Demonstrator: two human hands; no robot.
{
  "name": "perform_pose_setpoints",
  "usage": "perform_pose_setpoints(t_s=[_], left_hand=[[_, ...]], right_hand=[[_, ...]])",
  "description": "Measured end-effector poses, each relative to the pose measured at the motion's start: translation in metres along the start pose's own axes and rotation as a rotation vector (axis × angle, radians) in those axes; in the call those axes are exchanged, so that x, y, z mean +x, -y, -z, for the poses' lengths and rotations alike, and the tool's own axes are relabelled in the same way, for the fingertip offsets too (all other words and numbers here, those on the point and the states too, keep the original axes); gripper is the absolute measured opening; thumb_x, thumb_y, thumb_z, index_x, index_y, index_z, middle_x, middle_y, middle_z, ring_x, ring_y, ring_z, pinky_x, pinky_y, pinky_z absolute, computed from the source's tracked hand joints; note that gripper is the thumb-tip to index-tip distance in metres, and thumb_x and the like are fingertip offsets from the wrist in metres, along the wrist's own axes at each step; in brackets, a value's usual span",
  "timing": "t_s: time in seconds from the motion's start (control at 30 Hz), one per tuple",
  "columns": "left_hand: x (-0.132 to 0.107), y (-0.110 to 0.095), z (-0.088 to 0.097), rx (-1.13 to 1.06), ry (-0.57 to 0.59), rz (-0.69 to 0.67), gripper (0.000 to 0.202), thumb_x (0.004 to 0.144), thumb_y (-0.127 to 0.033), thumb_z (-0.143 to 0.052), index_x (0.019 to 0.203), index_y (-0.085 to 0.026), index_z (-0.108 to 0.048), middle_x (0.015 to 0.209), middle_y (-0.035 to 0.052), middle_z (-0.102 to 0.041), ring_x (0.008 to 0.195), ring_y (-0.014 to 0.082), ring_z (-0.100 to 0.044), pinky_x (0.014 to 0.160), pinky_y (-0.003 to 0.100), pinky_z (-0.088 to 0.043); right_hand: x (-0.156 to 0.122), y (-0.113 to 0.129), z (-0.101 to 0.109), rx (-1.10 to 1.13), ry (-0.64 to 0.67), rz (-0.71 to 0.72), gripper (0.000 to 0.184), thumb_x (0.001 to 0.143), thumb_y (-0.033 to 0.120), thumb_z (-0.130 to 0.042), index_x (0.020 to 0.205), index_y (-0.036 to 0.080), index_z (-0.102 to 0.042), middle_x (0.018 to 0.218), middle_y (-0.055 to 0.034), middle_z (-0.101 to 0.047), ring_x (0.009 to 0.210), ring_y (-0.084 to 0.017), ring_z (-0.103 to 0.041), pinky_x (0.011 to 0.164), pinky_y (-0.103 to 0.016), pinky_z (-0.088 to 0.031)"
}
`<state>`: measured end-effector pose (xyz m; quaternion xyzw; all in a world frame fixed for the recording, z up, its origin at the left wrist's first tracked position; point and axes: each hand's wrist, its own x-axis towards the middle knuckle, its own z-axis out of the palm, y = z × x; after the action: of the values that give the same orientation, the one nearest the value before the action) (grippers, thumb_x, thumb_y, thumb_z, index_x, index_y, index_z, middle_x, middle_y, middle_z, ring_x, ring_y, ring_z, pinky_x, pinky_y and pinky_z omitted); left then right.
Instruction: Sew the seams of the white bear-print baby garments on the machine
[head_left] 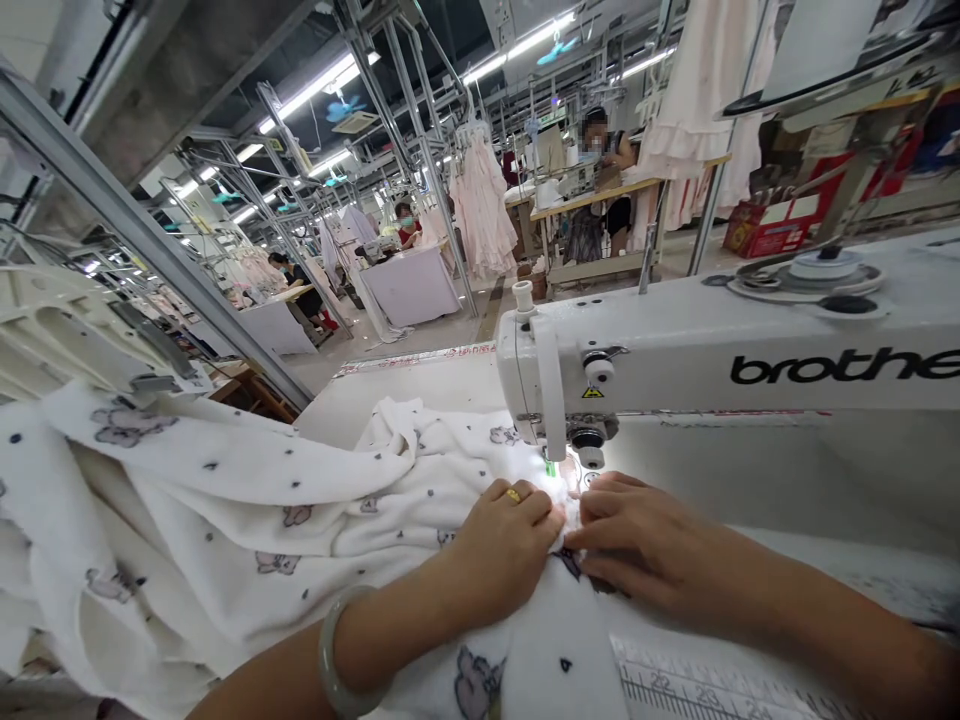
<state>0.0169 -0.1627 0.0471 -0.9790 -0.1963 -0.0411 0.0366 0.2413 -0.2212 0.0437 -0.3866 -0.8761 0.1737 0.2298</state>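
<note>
The left hand (506,545), fingers curled, and the right hand (645,540), fingertips nearly together, grasp the white printed cloth (300,515) in a narrow grip by the sewing machine (667,350).

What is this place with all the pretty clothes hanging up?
It looks like a sewing workshop, probably a clothes factory. There's a big white sewing machine up close, white printed fabric spread beside it, and pale pink garments hanging farther back.
</note>
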Motion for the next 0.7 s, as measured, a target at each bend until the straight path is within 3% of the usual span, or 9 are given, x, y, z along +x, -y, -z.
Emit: perform_pose_setpoints(t_s=[0.17,0.3,0.5,0.7], left_hand=[[-0.006,-0.006,-0.013,0.151,-0.095,-0.051,0.027,0.097,-0.011,-0.052,0.124,-0.01,-0.057,0.116,0.0117,-0.066,0.109,0.0252,-0.061,0.096,0.04,-0.047],[-0.005,-0.001,-0.02,0.162,-0.155,-0.06,0.028,0.098,-0.012,-0.052,0.126,-0.009,-0.056,0.114,0.011,-0.067,0.108,0.025,-0.062,0.095,0.039,-0.046],[0.015,0.02,-0.015,0.098,-0.064,-0.027,0.021,0.095,-0.007,-0.051,0.113,-0.012,-0.06,0.105,0.0076,-0.068,0.104,0.0226,-0.064,0.094,0.035,-0.046],[0.025,0.029,-0.011,0.056,-0.048,0.004,0.02,0.092,-0.004,-0.049,0.104,-0.014,-0.061,0.107,0.0094,-0.069,0.104,0.0231,-0.065,0.095,0.036,-0.048]], right_hand=[[-0.001,-0.014,-0.001,-0.106,-0.065,-0.068,0.026,0.106,0.036,-0.045,0.118,0.024,-0.066,0.097,-0.0046,-0.067,0.092,-0.021,-0.062,0.092,-0.043,-0.043],[0.0,-0.021,-0.008,-0.235,-0.058,-0.048,0.028,0.107,0.035,-0.042,0.107,0.024,-0.067,0.092,-0.0042,-0.064,0.089,-0.022,-0.061,0.091,-0.045,-0.043],[0.002,-0.027,-0.013,-0.356,-0.166,-0.054,0.028,0.106,0.038,-0.045,0.121,0.025,-0.064,0.105,-0.0061,-0.068,0.097,-0.024,-0.064,0.096,-0.049,-0.042],[0.0,-0.034,-0.016,-0.357,-0.187,-0.059,0.028,0.106,0.038,-0.044,0.119,0.024,-0.065,0.1,-0.0047,-0.07,0.093,-0.023,-0.067,0.1,-0.05,-0.043]])
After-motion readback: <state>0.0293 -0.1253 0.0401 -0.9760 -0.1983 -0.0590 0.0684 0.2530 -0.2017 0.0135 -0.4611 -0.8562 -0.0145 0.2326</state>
